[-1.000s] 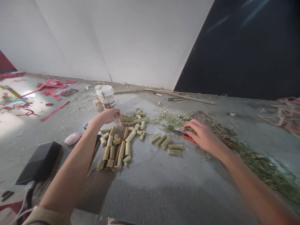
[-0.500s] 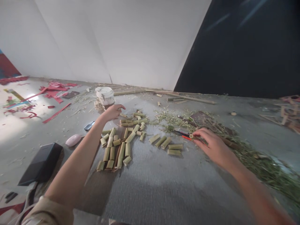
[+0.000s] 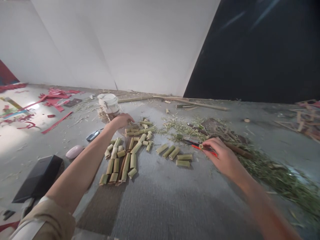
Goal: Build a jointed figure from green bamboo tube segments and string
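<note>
My left hand (image 3: 122,120) reaches over the far left end of a group of short cut bamboo pieces (image 3: 126,165), its fingers bent down and closed; what they hold, if anything, is hidden. Between the thumb and fingers of my right hand (image 3: 222,155) is a short bamboo piece (image 3: 200,146), its round cut end facing the camera. A tool with red and black parts (image 3: 196,146) lies right by that hand, partly behind it. Several loose bamboo pieces (image 3: 174,153) rest on the grey surface between my hands.
A white-topped container (image 3: 109,102) stands just beyond my left hand. To the left are a pink oval object (image 3: 74,152), a black box (image 3: 38,178) and red scraps (image 3: 56,97). Green shavings (image 3: 280,180) spread along the right, and long sticks (image 3: 200,104) lie near the wall.
My left hand has lowered toward the far bamboo pieces, and its outstretched finger has bent down. My right hand keeps its bamboo piece. The whole view has shifted slightly.
</note>
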{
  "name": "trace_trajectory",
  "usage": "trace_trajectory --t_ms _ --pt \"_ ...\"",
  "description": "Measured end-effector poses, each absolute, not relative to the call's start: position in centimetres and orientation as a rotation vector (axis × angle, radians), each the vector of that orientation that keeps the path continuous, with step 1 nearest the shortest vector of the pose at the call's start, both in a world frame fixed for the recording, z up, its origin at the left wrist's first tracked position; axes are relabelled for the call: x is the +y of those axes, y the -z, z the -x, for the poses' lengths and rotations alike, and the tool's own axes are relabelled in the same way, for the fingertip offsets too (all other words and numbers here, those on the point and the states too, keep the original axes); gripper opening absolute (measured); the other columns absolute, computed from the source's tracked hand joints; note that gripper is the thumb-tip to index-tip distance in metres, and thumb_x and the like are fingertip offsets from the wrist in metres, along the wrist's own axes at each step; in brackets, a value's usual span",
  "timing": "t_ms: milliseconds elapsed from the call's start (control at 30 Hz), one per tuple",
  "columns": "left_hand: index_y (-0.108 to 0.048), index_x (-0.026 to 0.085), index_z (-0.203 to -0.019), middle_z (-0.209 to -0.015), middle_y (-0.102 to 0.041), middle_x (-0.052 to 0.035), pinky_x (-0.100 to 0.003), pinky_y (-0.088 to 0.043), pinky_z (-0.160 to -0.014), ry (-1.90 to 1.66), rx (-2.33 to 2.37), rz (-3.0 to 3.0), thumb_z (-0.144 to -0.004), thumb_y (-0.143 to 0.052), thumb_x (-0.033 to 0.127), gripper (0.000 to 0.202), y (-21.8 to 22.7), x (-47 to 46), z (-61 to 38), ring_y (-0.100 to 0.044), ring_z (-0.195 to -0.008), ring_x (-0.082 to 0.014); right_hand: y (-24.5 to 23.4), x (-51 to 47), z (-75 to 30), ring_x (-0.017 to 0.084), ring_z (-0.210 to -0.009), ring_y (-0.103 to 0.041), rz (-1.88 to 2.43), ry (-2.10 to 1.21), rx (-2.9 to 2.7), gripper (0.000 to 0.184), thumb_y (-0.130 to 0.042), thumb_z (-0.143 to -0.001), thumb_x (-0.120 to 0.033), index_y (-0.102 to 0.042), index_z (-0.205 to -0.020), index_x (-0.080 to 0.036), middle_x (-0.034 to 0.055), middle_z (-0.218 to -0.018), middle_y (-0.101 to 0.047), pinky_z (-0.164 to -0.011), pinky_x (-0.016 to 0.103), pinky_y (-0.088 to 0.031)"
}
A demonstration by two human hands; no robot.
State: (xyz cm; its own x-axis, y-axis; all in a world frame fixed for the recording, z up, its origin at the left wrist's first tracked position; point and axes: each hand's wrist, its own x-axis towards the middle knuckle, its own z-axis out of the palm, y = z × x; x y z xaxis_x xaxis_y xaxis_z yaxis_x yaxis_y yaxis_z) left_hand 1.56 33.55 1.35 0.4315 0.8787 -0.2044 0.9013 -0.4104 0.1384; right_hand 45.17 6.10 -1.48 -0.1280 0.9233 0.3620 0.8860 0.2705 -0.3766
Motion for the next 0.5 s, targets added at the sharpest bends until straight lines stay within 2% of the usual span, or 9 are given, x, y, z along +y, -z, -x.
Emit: trace_trajectory --t_ms 200,500 --pt "-0.066 0.019 -0.137 -0.14 -0.067 -0.0125 -0.048 -0.062 -0.099 0.355 1.671 -2.498 -0.105 -0.069 0.038 0.038 -0.9 33.7 -2.0 -0.07 -0.118 -0.0273 0.9 5.7 -43.9 0.03 -0.106 -0.069 1.58 -0.139 -1.978 0.011 -0.054 -0.106 -0.037 -0.062 -0.108 -0.029 0.0097 -0.109 -0.07 -0.09 0.044 -0.056" --pt "-0.066 0.017 -0.138 -0.138 -0.067 -0.0127 -0.049 -0.062 -0.098 0.622 1.667 -2.489 -0.105 -0.07 0.038 0.039 -1.7 33.5 -3.2 -0.07 -0.117 -0.0275 1.0 5.2 -45.4 0.025 -0.095 -0.067 1.646 -0.048 -1.802 0.011 -0.056 -0.106 -0.035 -0.06 -0.11 -0.026 0.0073 -0.102 -0.069 -0.088 0.037 -0.054"
